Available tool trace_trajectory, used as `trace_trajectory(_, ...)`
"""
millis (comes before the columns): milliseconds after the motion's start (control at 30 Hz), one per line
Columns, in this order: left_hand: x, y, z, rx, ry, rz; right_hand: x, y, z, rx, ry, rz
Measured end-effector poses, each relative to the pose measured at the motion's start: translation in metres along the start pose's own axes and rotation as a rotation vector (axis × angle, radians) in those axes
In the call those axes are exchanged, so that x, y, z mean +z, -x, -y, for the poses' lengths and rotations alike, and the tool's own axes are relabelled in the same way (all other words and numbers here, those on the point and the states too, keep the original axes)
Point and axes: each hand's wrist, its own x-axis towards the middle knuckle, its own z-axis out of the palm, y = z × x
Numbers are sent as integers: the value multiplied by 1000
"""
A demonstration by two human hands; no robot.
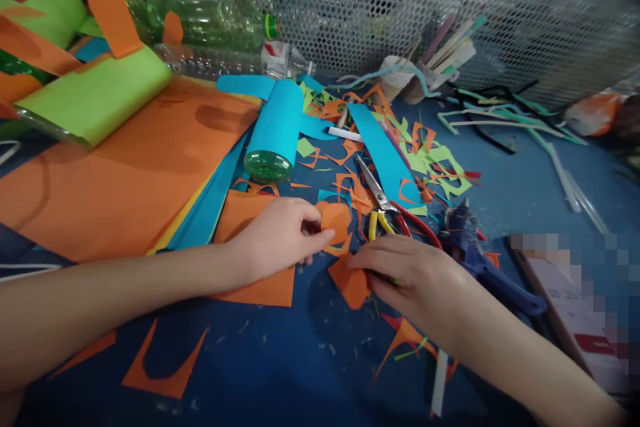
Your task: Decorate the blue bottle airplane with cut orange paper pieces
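Note:
My left hand (280,233) is closed, pinching a rounded piece of orange paper (336,219) between thumb and fingers. A second cut orange paper piece (350,285) is under the fingertips of my right hand (413,267), which closes on its upper edge. Just beyond the right hand lie scissors (379,195) with red handles, blades pointing away from me. Yellow handles (381,221) of another tool are partly hidden by that hand. Beneath my left wrist is a flat orange sheet (265,288). A bottle wrapped in blue paper (280,121) lies behind the left hand.
Paper scraps (430,153) litter the blue table. A dark blue glue gun (483,267) and a phone-like slab (565,307) are at right. Large coloured sheets (135,180) and a green-wrapped bottle (100,97) are at left. Paper cups (397,77) stand by the perforated metal panel (340,7).

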Motion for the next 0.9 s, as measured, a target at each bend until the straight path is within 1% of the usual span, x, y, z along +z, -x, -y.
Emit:
trace_trajectory(67, 0, 0, 1, 8, -11, -12, 1, 1, 3, -66, 68, -64)
trace_trajectory(200, 2, -1, 4, 8, 14, -30, 7, 9, 4, -151, 197, -217)
trace_trajectory(267, 2, -1, 5, 3, 54, -14, 13, 16, 1, -227, 290, -275)
trace_trajectory(333, 2, 0, 7, -5, 96, 20, 19, 21, -2, -278, 371, -303)
trace_trajectory(433, 1, -1, 7, -14, 127, 50, 24, 25, -3, -311, 419, -317)
trace_trajectory(633, -1, -2, 8, -63, 199, 116, 27, 25, -3, -354, 376, -289)
trace_trajectory(733, 0, -2, 10, -78, 251, 152, 30, 24, -5, -354, 354, -277)
trace_trajectory(900, -1, -4, 13, -91, 304, 203, 30, 21, -5, -338, 409, -272)
